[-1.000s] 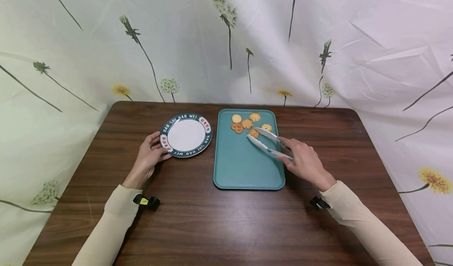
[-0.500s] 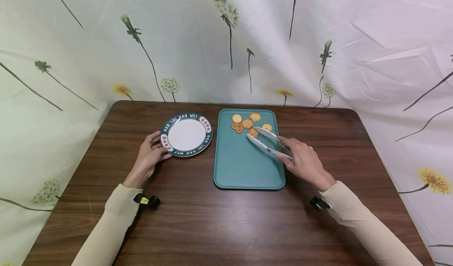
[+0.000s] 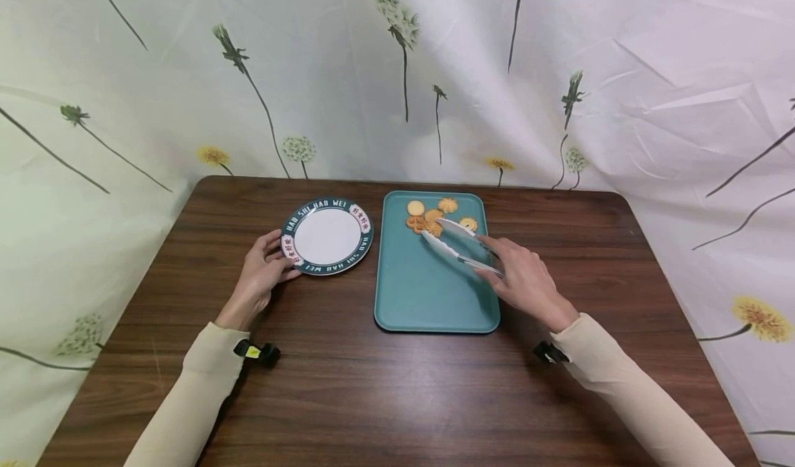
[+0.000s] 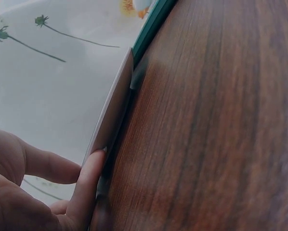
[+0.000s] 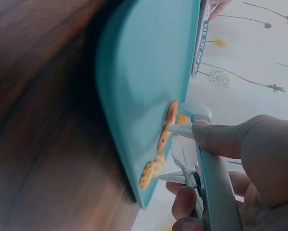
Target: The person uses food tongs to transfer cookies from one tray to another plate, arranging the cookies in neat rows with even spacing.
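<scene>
My left hand (image 3: 257, 277) pinches the rim of a round white plate (image 3: 326, 238) with a green lettered border; the left wrist view shows a finger under its edge (image 4: 112, 110). My right hand (image 3: 524, 281) grips metal tongs (image 3: 442, 247) with white tips, the arms spread apart over a teal tray (image 3: 428, 298). A swirl cookie (image 3: 433, 229) sits between the tips, close beside a pretzel-shaped cookie (image 3: 413, 223) and a round brown cookie (image 3: 433, 214). In the right wrist view the tong tips (image 5: 180, 130) reach over the cookies.
Behind these lie a pale round cookie (image 3: 415, 208) and a fluted cookie (image 3: 448, 205), with a ring-shaped cookie (image 3: 468, 225) near the tray's right edge. All rests on a dark wooden table (image 3: 348, 391). A dandelion-print cloth (image 3: 348, 74) hangs behind the table.
The right hand and tongs have shifted left and slightly away from me. The swirl cookie has slid left toward the pretzel-shaped one. The left hand and plate stay where they were.
</scene>
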Tool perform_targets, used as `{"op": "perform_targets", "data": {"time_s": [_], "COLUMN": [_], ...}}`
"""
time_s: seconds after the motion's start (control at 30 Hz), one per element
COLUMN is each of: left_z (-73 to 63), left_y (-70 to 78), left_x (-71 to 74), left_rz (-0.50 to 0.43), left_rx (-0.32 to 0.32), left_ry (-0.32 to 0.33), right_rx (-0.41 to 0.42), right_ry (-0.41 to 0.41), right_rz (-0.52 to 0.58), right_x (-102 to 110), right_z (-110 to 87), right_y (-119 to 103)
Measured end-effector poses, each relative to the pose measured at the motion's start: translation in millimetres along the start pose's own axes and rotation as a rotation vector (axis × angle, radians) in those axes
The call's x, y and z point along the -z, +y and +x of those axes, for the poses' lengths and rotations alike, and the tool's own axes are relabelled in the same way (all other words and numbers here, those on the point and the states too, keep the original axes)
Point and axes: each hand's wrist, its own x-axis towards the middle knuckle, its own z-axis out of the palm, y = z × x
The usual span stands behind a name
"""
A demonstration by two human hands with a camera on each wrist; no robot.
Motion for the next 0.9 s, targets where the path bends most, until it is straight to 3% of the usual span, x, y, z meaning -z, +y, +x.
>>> {"op": "perform_targets", "data": {"time_s": [0.9], "left_z": [-1.4], "left_y": [0.5], "left_x": [-0.8], "left_rz": [-0.005], "left_rx": [-0.023], "left_ry": [0.0], "right_rx": [0.081], "right_ry": [0.0], "right_rz": [0.022], "right_x": [-11.6], "right_z": [42.8], "right_y": [-35.4]}}
